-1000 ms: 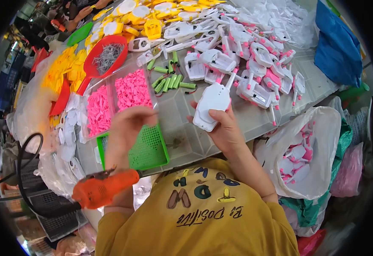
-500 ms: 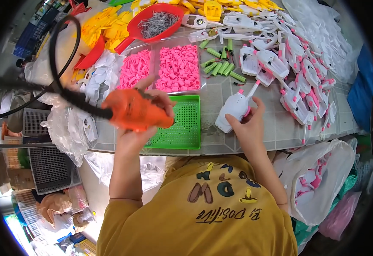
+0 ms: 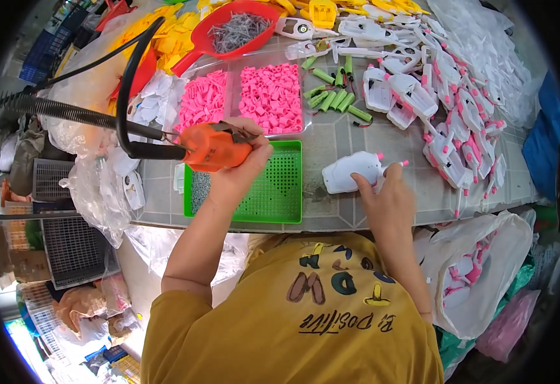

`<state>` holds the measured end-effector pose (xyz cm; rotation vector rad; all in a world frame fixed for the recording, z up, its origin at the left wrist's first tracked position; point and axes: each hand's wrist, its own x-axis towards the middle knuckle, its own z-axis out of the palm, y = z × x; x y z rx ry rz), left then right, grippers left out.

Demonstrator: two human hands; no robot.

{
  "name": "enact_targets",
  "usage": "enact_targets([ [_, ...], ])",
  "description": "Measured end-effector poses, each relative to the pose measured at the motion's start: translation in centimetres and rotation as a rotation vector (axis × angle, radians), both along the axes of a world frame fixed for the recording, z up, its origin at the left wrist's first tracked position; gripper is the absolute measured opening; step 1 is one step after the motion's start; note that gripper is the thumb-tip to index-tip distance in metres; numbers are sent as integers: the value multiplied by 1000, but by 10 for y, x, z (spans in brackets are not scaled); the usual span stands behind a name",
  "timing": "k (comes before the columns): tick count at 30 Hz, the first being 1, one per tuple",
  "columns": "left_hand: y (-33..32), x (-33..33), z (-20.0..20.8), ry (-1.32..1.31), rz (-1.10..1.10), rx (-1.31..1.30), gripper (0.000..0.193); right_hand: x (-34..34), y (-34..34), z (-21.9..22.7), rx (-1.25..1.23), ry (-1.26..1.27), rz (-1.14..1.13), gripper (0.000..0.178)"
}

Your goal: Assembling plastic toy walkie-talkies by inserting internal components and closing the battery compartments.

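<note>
My left hand (image 3: pixel 245 150) is wrapped round an orange electric screwdriver (image 3: pixel 211 148), which hangs on a black cable above the green tray (image 3: pixel 296 216). The tip of the tool is hidden by my hand. My right hand (image 3: pixel 389 201) grips a white plastic housing (image 3: pixel 352 171) with pink tips. It lies on its side over the tiled table to the right of the tray, thumb on the near edge. Small grey screws (image 3: pixel 199 185) fill the tray's left part, and its perforated middle shows through.
Two clear trays of pink plastic parts (image 3: pixel 270 99) stand beyond. A red scoop (image 3: pixel 249 13) holds grey pins. Green battery packs (image 3: pixel 339 100) lie to their right. White-and-pink housings (image 3: pixel 449 153) are piled at the right. A coil spring (image 3: pixel 81 115) and cable cross from the left.
My left hand with the screwdriver has shifted right and slightly down. The white housing in my right hand has turned from upright-slanted to nearly level, its tip now pointing right.
</note>
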<state>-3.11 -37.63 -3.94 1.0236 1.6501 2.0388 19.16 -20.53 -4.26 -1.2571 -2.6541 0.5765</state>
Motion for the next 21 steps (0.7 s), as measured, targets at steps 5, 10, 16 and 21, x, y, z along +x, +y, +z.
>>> enact_targets([
  [5,1,-2,-1,-26,-23,33,31,3,13,13,355,227,422,67],
  [10,3,0,4,-9,-60,15,26,-6,18,-11,302,117,630,69],
  [16,2,1,0,48,-38,-25,20,-17,9,-25,258,222,618,64],
  [21,1,1,-4,59,-43,-36,22,-20,5,-30,285,309,589,62],
])
